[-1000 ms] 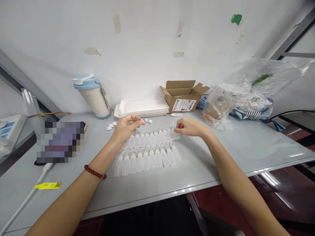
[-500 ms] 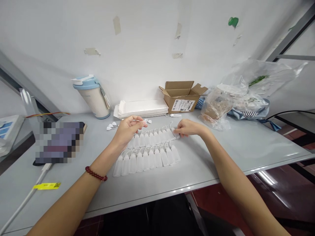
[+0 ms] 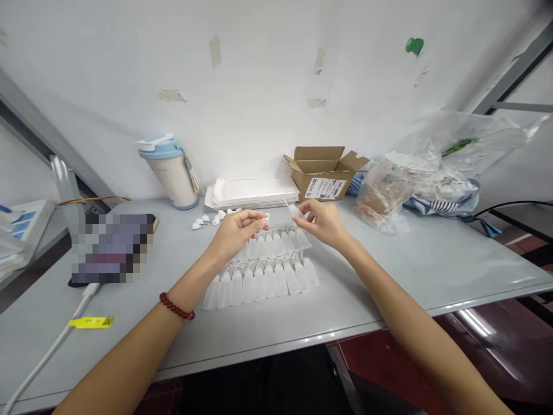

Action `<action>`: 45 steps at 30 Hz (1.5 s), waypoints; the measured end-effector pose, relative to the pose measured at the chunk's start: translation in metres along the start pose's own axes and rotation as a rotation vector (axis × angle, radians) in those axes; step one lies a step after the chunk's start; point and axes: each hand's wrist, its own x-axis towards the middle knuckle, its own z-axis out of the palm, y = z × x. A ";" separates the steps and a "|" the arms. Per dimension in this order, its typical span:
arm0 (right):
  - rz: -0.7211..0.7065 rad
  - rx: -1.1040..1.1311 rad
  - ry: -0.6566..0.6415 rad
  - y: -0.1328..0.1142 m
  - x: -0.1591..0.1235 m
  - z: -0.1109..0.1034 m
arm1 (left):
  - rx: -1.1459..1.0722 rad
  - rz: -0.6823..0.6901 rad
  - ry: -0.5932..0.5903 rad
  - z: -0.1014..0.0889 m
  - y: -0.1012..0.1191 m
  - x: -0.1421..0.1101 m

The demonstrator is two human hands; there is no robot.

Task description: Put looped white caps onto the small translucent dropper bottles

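Two rows of small translucent white squeeze bottles lie on the grey table, the upper row (image 3: 276, 245) close to my hands and the lower row (image 3: 261, 285) nearer me. Their thin nozzles curve over the neighbouring bottles. My right hand (image 3: 324, 223) pinches a small white nozzle bottle (image 3: 294, 210) upright above the upper row's far end. My left hand (image 3: 237, 233) is raised over the row's near end, with a tiny white piece (image 3: 264, 219), probably a cap, at its fingertips. Several white caps (image 3: 209, 220) lie just beyond it.
On the grey table (image 3: 389, 271) stand a blue-lidded tumbler (image 3: 169, 173), a stack of white trays (image 3: 253, 193), an open cardboard box (image 3: 324, 180) and a clear plastic bag (image 3: 389, 193). A pixelated device (image 3: 112, 249) and white cable (image 3: 47, 357) lie left.
My right hand has lifted off the far end of the upper row, raising a small bottle. My left hand has moved slightly toward it, and the view has shifted a little.
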 end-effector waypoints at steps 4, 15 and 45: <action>-0.209 -0.021 0.099 -0.006 -0.008 0.018 | -0.005 -0.003 -0.022 0.006 0.004 -0.003; -0.424 -0.092 0.169 -0.011 -0.017 0.032 | 0.002 0.005 0.003 0.010 0.008 -0.008; -0.470 0.061 0.198 -0.013 -0.019 0.032 | 0.021 0.028 -0.064 0.002 0.008 -0.007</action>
